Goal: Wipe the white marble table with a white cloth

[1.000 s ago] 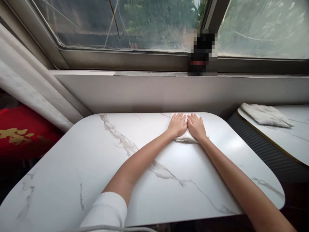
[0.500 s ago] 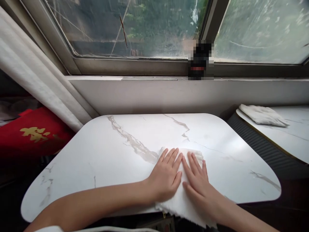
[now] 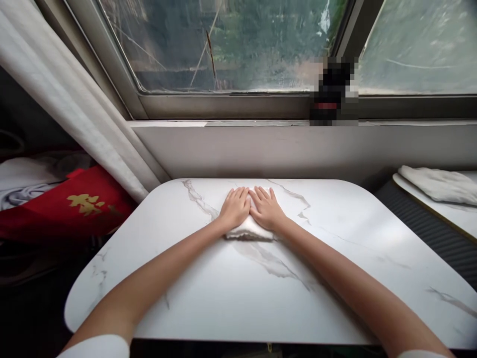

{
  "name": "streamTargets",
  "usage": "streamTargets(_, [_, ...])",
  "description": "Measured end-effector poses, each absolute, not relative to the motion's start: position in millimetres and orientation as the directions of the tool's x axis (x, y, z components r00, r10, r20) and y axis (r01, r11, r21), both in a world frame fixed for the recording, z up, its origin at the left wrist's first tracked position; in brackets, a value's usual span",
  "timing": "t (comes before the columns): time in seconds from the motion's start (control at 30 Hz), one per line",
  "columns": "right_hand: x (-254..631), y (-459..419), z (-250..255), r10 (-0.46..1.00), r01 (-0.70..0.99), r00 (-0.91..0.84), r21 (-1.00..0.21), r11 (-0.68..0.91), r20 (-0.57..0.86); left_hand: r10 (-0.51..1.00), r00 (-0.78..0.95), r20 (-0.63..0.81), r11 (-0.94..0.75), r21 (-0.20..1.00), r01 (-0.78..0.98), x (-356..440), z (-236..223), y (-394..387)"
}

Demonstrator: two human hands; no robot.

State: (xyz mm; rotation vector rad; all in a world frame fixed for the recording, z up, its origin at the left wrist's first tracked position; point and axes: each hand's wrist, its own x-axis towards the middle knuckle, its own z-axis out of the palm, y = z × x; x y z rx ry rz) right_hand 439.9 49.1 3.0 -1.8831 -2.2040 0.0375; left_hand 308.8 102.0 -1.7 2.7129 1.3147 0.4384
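Observation:
A white cloth (image 3: 249, 230) lies bunched on the white marble-patterned table (image 3: 208, 298), toward its far edge. My left hand (image 3: 235, 206) rests flat on the cloth's left part, fingers stretched toward the window. Beside it, my right hand (image 3: 267, 206) presses flat on the right part, its fingers also extended and its thumb close to the left hand. Most of the cloth is hidden beneath both palms; its near edge shows below the wrists.
Behind the table run a low wall and a window frame (image 3: 223, 107). A curtain (image 3: 74, 99) hangs at left, above a red fabric item (image 3: 70, 206) with gold marking. On the right, a folded white cloth (image 3: 439, 185) lies on another marble-patterned surface. A pixelated dark patch covers part of the sill.
Both hands have slid the cloth forward and somewhat left, from the near edge of the table toward the window side. The arms are now stretched out. The view has shifted slightly left.

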Motion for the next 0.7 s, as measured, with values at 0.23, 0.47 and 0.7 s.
streamTargets(0.23, [432,117,-4,0.979,0.98,-0.023,-0.188,0.061,0.201,0.73,0.637,0.248,-0.683,0.242,0.689,308,-3,183])
streamTargets(0.47, [434,127,-5,0.968,0.983,-0.018,-0.173,0.063,0.25,0.726,0.632,0.271,-0.685,0.212,0.697,311,-6,197])
streamTargets(0.7, [412,69,-4,0.965,0.981,-0.066,-0.161,0.109,0.252,0.7,0.666,0.256,-0.71,0.148,0.689,285,-6,141])
